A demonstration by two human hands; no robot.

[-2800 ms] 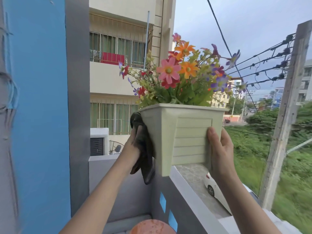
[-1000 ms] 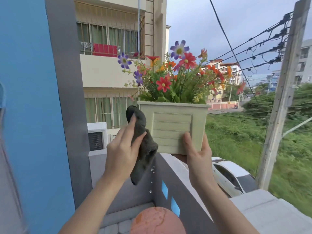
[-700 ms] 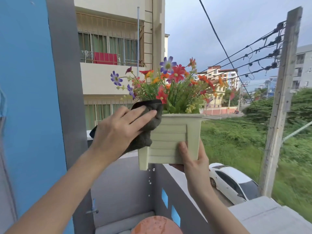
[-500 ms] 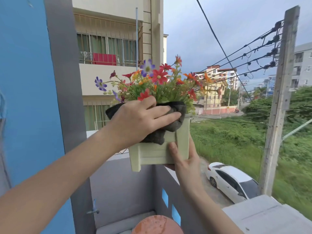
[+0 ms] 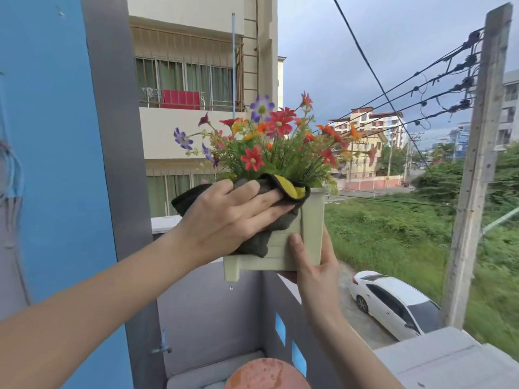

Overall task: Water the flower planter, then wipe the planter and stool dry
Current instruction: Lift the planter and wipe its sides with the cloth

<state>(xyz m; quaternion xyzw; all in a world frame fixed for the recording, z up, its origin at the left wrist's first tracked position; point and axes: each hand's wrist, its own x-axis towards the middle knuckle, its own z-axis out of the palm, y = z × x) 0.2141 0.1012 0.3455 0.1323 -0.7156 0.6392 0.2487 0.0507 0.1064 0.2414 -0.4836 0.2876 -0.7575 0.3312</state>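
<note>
While the right hand grips the planter by its lower right corner, aloft at frame centre, the left hand presses a cloth against its front with flat fingers. Watering looks done; wiping the planter is under way, and the stool at bottom centre looks wet, seemingly not yet wiped.

Your left hand presses the cloth on the planter's near face; your right hand holds its lower right corner. The stool lies below, nearer you.
</note>
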